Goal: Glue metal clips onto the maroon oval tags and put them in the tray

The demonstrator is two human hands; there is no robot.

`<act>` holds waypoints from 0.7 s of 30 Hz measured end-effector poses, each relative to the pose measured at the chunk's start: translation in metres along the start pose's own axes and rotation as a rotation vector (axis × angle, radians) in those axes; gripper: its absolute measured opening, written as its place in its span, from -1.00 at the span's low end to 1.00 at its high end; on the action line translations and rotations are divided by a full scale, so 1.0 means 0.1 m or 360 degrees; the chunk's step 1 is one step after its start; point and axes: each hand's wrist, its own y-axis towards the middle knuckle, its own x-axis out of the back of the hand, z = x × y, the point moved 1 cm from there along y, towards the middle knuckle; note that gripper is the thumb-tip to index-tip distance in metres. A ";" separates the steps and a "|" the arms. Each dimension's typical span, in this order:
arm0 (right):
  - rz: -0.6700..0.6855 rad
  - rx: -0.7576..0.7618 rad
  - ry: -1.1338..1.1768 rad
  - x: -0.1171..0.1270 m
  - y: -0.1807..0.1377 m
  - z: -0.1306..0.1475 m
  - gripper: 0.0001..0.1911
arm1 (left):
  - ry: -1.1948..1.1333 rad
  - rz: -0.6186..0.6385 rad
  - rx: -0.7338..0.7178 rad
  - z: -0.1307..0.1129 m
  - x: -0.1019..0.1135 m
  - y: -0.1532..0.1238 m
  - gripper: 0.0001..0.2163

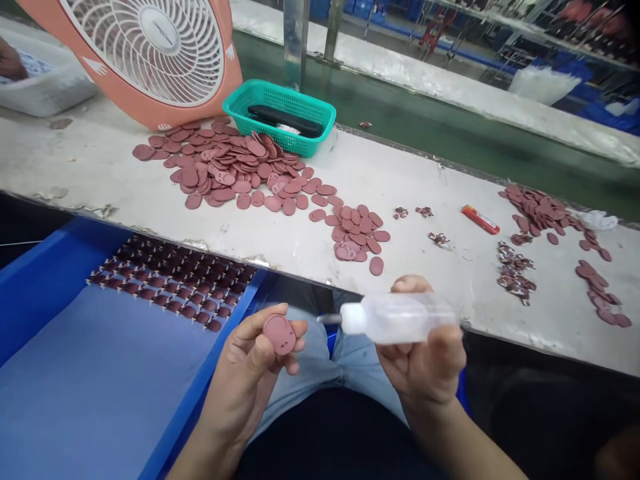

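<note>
Between the thumb and fingers of my left hand [250, 367] is a reddish-brown oval disc [279, 333] with small dark holes near its lower edge. My right hand [425, 363] grips a translucent squeeze bottle [400, 318] lying sideways. Its white cap and thin dark nozzle point left at the disc, with a gap between them. A small group of similar oval discs [357, 230] lies on the bench just beyond my hands. Farther back a big heap of discs [225, 163] spreads in front of the fan.
An orange fan [227, 73] and a green basket [280, 100] holding a black object stand behind the heap. Small brown-and-white pieces [515, 273], a red packet [480, 220] and more discs [540, 207] lie right. A blue bin [115, 373] at left contains rows of assembled pieces. Another person's hand [10, 61] shows far left.
</note>
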 end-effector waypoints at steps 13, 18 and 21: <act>-0.0076 0.0277 -0.0665 0.14 -0.27 0.01 -0.72 | 0.0104 0.0080 -0.0150 0.02 0.06 0.03 -0.67; -0.0026 0.0248 -0.0684 0.11 -0.26 0.04 -0.73 | 0.0105 0.0097 -0.0162 0.03 0.07 0.03 -0.68; -0.0017 0.0286 -0.0734 0.10 -0.25 0.06 -0.76 | 0.0120 0.0119 -0.0175 0.02 0.08 0.03 -0.68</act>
